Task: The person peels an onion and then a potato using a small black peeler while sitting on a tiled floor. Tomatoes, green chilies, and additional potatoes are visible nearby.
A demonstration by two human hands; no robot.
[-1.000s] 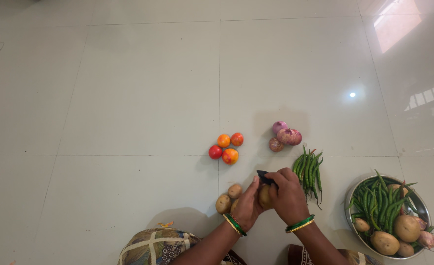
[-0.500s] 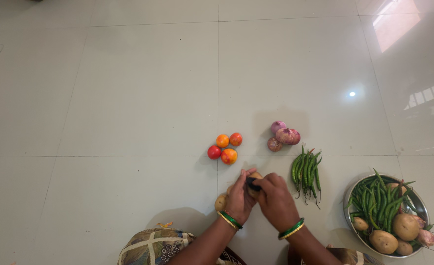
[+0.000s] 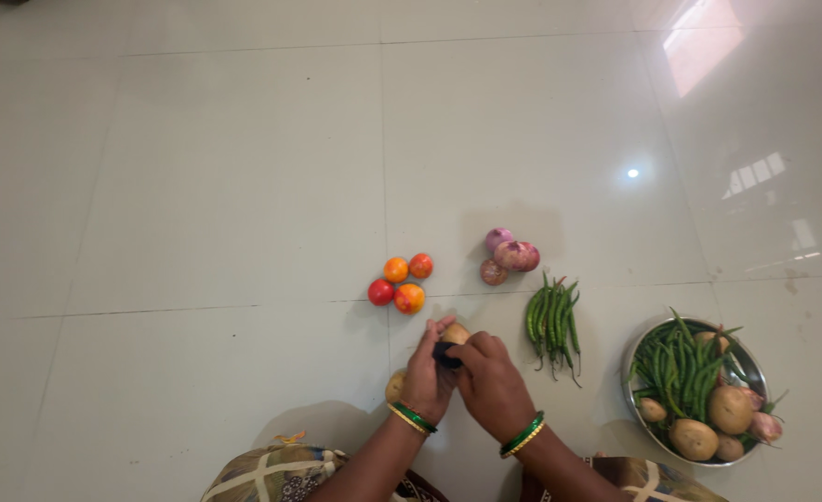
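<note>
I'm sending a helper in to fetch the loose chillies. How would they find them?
Start at the steel bowl of vegetables on the floor. Just beyond its left side lies a small heap of green chillies, below the onions. They are the only long, thin, green things lying straight on the tiles.

Hands hide most of the held potato point(image 3: 455, 333).

Four tomatoes point(image 3: 397, 282), three onions point(image 3: 510, 257), one chilli pile point(image 3: 552, 319), one steel bowl point(image 3: 751, 367).
</note>
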